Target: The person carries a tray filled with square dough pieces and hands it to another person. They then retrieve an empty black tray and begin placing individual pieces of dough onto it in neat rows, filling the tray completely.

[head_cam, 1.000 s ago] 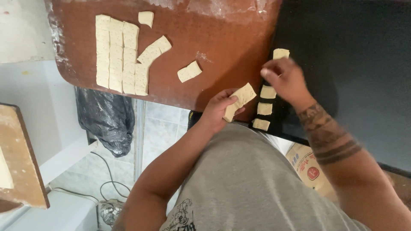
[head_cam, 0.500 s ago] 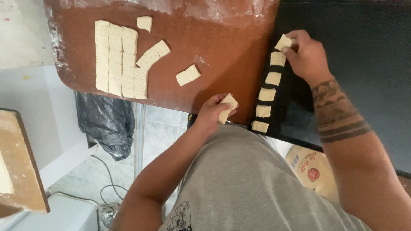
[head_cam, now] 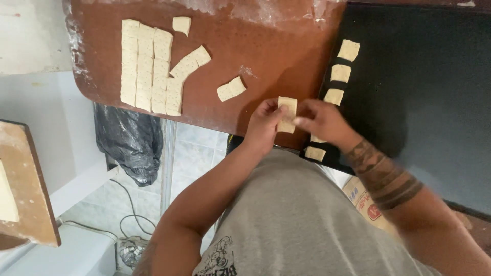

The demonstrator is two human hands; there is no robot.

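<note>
Head view shows the right hand (head_cam: 319, 121) back from the black tray (head_cam: 434, 102) (a new square tops its row), fingers pinching the dough strip (head_cam: 287, 114) the left hand (head_cam: 263, 125) grips above the board's (head_cam: 266, 56) edge.

pale matt dough pieces (head_cam: 146, 66); flour-dusted smooth brown wooden board (head_cam: 266, 46); matt black metal tray (head_cam: 424, 87).

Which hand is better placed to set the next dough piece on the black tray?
Right, probably. The right hand sits at the black tray's near edge beside the row of placed squares, fingertips reaching the dough strip. The left hand holds that strip over the brown board.
</note>
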